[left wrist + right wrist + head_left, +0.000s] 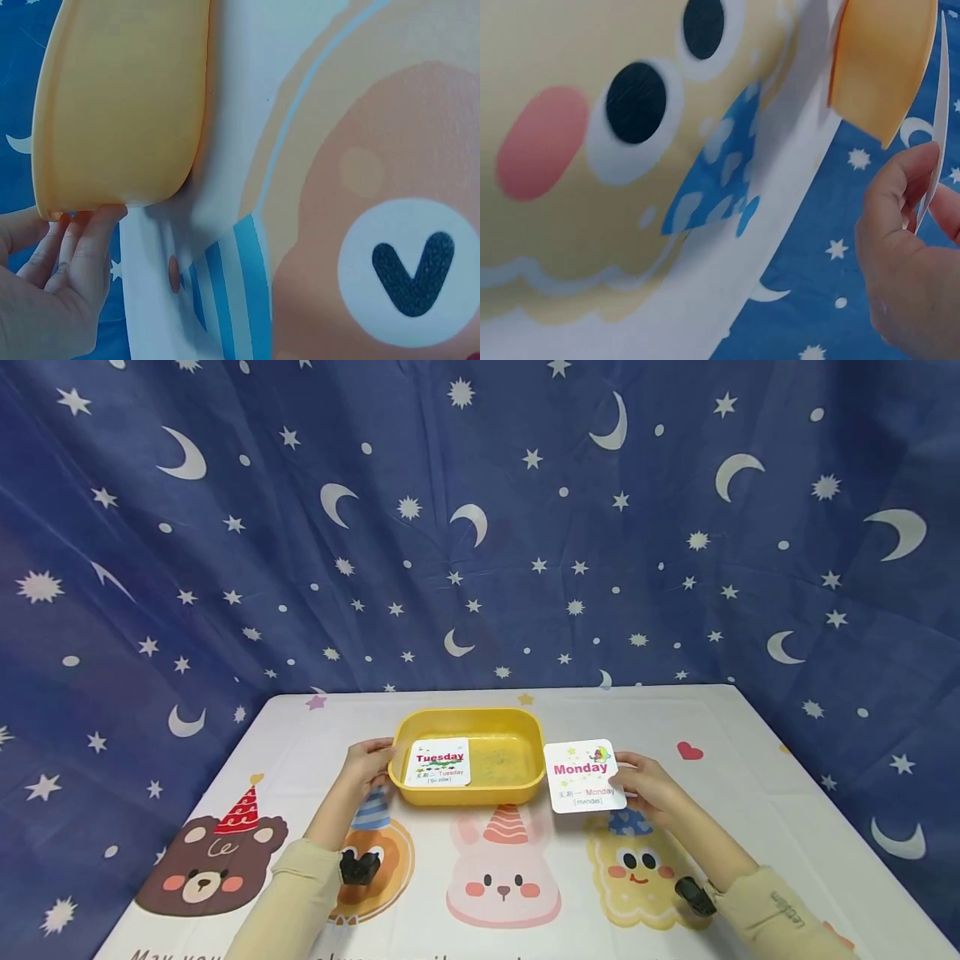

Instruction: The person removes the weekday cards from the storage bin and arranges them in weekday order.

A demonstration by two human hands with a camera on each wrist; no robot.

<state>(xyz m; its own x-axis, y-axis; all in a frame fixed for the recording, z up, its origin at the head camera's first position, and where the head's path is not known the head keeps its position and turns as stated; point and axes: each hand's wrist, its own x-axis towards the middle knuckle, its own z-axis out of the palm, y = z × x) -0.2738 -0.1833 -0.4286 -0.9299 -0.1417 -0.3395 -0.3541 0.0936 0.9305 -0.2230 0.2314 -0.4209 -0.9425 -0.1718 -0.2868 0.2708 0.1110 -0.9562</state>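
A yellow plastic tray (506, 796) (120, 105) stands on the table, with a white "Tuesday" word card (450, 772) lying in its left part. At the tray's left end my left hand (365, 766) (64, 292) grips the rim, thumb and fingers on either side of it. To the right of the tray, a white "Monday" word card (573, 781) is held up by my right hand (648, 787), its printed face toward the head camera. The right wrist view shows the same card (942, 82) edge-on, pinched between the thumb and fingers of the right hand (907, 255).
A white tablecloth (630, 710) printed with cartoon animals covers the table. Behind it hangs a dark blue curtain (510, 593) with moons and stars. Each forearm wears a small black device, one on the left wrist (360, 868) and one on the right (695, 896).
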